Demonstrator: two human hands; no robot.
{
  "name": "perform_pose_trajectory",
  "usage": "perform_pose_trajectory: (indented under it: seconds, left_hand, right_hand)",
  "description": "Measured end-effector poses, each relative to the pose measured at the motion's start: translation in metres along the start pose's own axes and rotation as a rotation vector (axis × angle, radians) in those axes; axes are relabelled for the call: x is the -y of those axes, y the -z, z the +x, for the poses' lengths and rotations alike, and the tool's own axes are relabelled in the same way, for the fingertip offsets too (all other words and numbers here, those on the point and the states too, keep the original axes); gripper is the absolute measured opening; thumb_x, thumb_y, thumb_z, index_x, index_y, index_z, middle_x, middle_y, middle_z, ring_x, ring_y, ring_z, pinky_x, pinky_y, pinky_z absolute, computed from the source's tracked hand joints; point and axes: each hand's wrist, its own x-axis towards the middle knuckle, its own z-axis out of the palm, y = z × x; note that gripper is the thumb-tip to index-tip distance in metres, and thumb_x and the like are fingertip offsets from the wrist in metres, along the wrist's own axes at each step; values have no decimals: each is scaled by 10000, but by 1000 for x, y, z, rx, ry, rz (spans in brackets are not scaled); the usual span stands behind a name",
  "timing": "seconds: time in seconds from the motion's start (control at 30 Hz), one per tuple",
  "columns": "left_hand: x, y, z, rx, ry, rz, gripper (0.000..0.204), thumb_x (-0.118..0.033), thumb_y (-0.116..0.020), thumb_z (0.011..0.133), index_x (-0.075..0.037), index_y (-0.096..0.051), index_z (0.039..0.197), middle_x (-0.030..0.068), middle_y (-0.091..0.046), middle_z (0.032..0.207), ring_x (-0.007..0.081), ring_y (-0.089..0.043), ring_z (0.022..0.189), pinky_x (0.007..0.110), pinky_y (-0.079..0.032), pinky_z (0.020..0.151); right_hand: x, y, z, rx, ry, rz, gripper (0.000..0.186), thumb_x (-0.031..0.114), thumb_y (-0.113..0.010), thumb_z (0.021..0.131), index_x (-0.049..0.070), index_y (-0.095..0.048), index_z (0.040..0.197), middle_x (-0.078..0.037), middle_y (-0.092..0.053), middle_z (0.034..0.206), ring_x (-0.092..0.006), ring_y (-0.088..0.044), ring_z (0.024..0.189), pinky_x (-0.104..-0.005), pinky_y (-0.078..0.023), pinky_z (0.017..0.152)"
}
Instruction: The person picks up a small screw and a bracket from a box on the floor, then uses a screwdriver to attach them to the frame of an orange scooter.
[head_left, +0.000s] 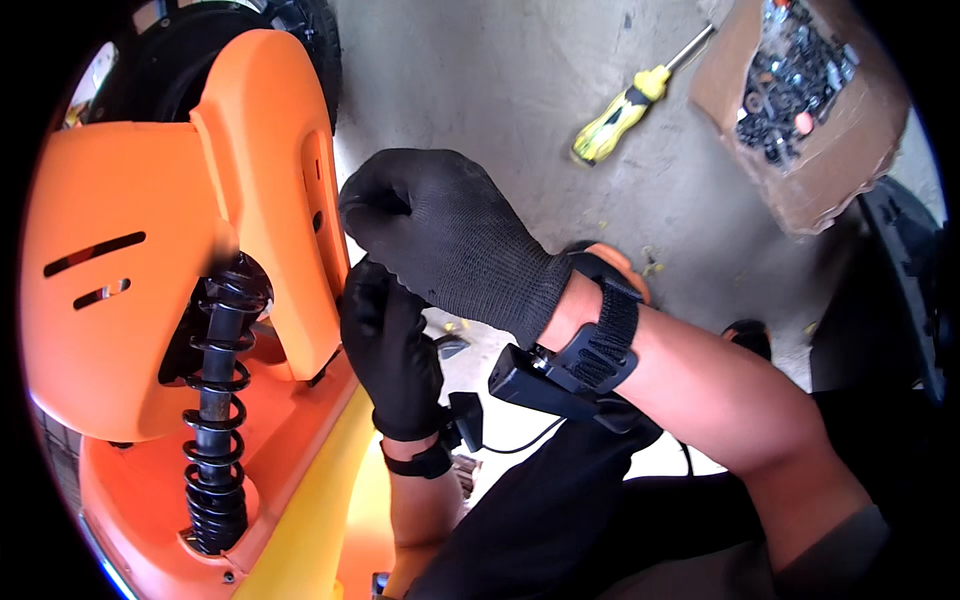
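Both my hands wear black knit gloves and meet beside an orange plastic cover [262, 130] of a vehicle. My right hand [455, 235] is closed, thumb and fingers pinched together close to the cover's right edge. Whatever sits in that pinch is too small or hidden to name. Just below it, my left hand [390, 345] is also closed, its fingers curled near the same edge and partly covered by the right hand. Left of the hands, a black coil-spring shock absorber [215, 420] rises from the orange body to a wider orange panel [120, 250] with two slots.
A yellow-and-black screwdriver [620, 120] lies on the grey floor [480, 80]. At the upper right stands a torn cardboard box [860, 140] holding many small screws and metal parts. A black tyre [320, 45] is behind the cover. My dark-trousered leg [540, 500] is below the right forearm.
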Motion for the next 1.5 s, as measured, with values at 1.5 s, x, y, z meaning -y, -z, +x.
perform_pose_trajectory:
  seconds: [1.5]
  left_hand:
    - [-47, 10, -22, -378, -217, 48, 478, -7, -591, 923, 17, -476, 1387, 110, -694, 777, 115, -639, 691, 236, -475, 667]
  right_hand:
    - [28, 29, 105, 354, -177, 529, 529, 534, -473, 1030, 84, -634, 1258, -84, -673, 1176, -185, -640, 1039, -334, -521, 918]
